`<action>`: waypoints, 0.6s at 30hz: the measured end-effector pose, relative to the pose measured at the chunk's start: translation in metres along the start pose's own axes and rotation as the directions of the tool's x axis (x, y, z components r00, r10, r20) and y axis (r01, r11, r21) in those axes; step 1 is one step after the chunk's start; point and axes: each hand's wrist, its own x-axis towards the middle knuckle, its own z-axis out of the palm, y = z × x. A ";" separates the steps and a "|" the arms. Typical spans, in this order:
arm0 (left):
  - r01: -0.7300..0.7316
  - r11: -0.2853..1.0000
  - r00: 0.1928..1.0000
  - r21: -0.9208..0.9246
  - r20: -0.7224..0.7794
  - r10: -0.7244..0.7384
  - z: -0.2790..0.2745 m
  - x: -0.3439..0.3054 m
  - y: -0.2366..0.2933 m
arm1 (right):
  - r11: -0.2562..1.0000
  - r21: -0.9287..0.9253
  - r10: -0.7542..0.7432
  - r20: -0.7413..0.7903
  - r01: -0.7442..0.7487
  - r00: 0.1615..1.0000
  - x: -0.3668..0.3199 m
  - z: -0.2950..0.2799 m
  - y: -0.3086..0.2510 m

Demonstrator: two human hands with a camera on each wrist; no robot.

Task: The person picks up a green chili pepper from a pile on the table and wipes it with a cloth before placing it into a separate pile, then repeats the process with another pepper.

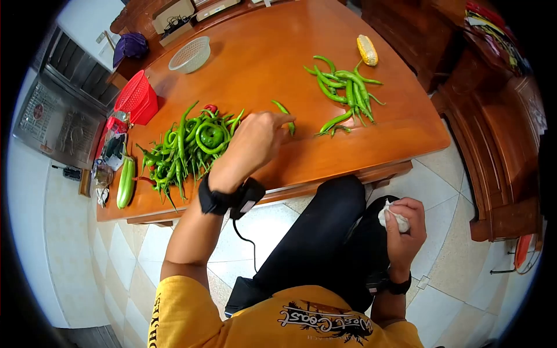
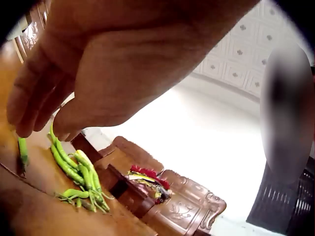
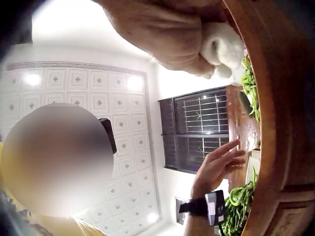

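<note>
While the tiled floor (image 1: pixel 449 223) spreads pale around it, the broad wooden table (image 1: pixel 243 75) looks smooth and hard, letting things slide; heaped green peppers (image 1: pixel 181 139) tangle upon it. The right hand (image 1: pixel 408 229) grips a garlic bulb (image 1: pixel 384 217) near the right knee (image 1: pixel 368 226), probably light, firm and papery, best held round its sides. The left hand (image 1: pixel 255 139), fingers loosely extended, reaches over a lone pepper on the tabletop (image 1: pixel 282 108), contact unclear, likely slick, snappable, best pinched mid-length

Garlic bulb (image 1: pixel 384 217) partly hidden by right grip (image 1: pixel 407 229), lone chilli (image 1: pixel 281 107) partly behind left grip (image 1: pixel 255 139), head (image 3: pixel 56 160) blurred
</note>
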 end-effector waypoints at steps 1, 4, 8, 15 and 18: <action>0.012 1.000 0.999 0.023 0.035 -0.013 0.007 0.010 -0.005 | 1.000 -0.001 -0.003 0.000 0.003 1.000 0.000 -0.002 0.000; 0.060 0.993 0.994 0.101 0.089 -0.069 0.031 0.031 -0.019 | 1.000 0.024 -0.001 -0.023 0.002 1.000 0.000 -0.006 0.000; 0.094 0.987 0.994 0.128 0.034 -0.100 0.053 0.039 -0.032 | 0.999 0.054 0.004 -0.041 -0.002 0.999 -0.002 -0.012 0.002; 0.223 0.974 0.972 0.033 -0.084 -0.219 0.040 0.011 -0.017 | 0.993 0.117 0.021 -0.023 -0.018 1.000 -0.008 -0.012 0.005; 0.305 0.886 0.952 -0.351 0.098 -0.289 0.033 -0.013 0.002 | 0.990 0.142 0.004 0.000 -0.004 1.000 -0.006 -0.006 0.000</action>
